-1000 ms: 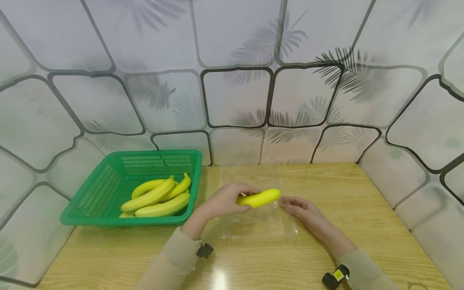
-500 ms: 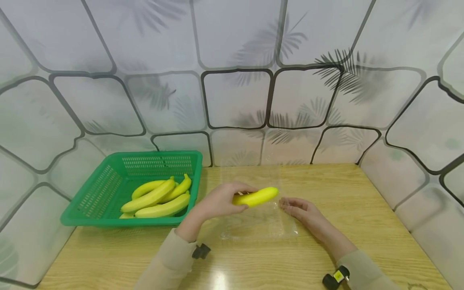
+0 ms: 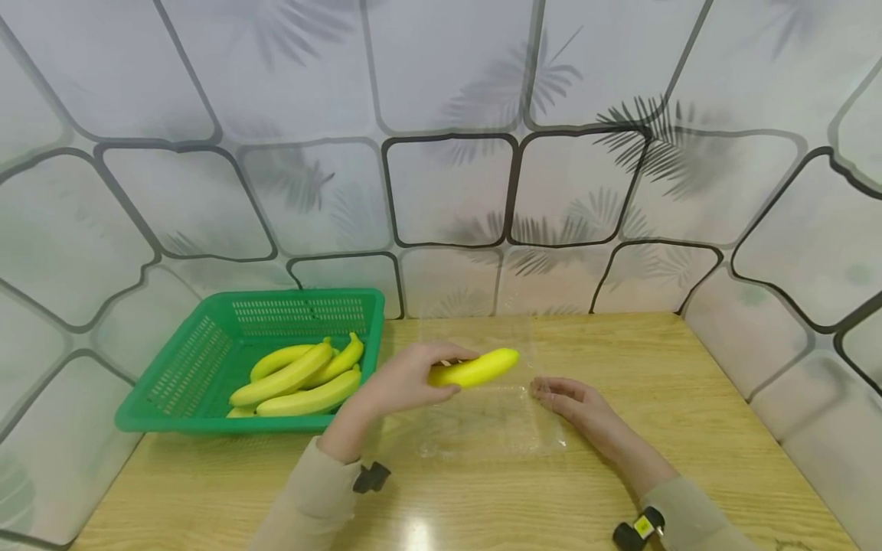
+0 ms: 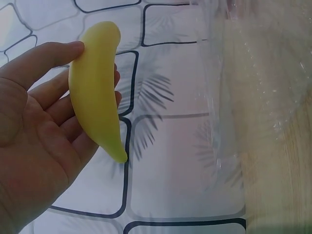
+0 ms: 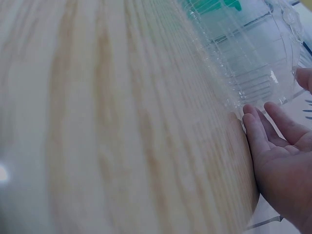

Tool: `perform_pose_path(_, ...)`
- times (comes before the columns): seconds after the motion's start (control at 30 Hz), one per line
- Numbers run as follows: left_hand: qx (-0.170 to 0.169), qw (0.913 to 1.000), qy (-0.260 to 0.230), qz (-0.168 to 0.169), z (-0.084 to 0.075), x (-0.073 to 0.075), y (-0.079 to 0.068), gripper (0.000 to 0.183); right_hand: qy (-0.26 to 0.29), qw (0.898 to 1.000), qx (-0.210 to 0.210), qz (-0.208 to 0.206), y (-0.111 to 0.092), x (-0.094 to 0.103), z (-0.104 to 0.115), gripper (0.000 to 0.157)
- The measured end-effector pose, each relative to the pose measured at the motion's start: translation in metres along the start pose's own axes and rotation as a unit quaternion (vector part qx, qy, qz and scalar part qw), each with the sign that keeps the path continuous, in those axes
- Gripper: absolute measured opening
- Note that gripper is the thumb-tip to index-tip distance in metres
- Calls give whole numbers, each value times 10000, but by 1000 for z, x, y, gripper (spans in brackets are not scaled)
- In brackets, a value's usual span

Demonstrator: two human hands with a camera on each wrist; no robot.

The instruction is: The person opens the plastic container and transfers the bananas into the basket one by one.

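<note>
My left hand (image 3: 406,383) grips a yellow banana (image 3: 475,369) between thumb and fingers, above a clear plastic container (image 3: 482,436) on the table. In the left wrist view the banana (image 4: 95,87) shows whole against the wall, thumb on one side and fingers behind it. My right hand (image 3: 572,402) holds the container's right edge with its fingertips. The right wrist view shows the ribbed clear container (image 5: 258,63) right at the fingertips of the right hand (image 5: 285,161). Several more bananas (image 3: 310,390) lie piled in a green basket.
The green perforated basket (image 3: 227,421) stands at the left, near the wall. A patterned wall (image 3: 448,191) closes off the back and sides of the wooden table (image 3: 482,505). Small black devices (image 3: 372,477) are strapped at both wrists.
My left hand has drawn back to the left and slightly up with the banana, away from the right hand. My right hand and the container have stayed in place.
</note>
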State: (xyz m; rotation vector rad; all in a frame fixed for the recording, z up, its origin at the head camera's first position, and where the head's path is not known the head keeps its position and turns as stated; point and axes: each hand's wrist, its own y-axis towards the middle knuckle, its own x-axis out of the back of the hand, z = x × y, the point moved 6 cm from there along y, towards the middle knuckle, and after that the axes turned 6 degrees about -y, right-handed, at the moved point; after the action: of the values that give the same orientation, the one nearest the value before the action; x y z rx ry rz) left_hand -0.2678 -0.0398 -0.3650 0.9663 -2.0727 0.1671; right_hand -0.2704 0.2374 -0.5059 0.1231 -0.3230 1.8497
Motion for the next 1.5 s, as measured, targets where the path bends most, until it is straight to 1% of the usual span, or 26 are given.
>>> perform_pose_path(0.33,9,9998,28,-220,0,12,-10,47,-70,9999,-88,-81,-1,0,-2,60)
perform_pose_path(0.77,151,9986,-107,-495,13,28,-26,49,-16,9995,-275,-120,1,1,-6,61)
perform_pose_path(1.07,392,9966,-67,-729,24,41,-39,51,36,10000,-10,43,1,0,-2,61)
perform_pose_path(1.3,476,9955,-193,-793,27,48,-47,49,145,9998,43,111,1,0,-2,63)
perform_pose_path(1.5,581,9937,-195,-934,33,53,-56,48,159,9998,36,102,1,0,-2,62)
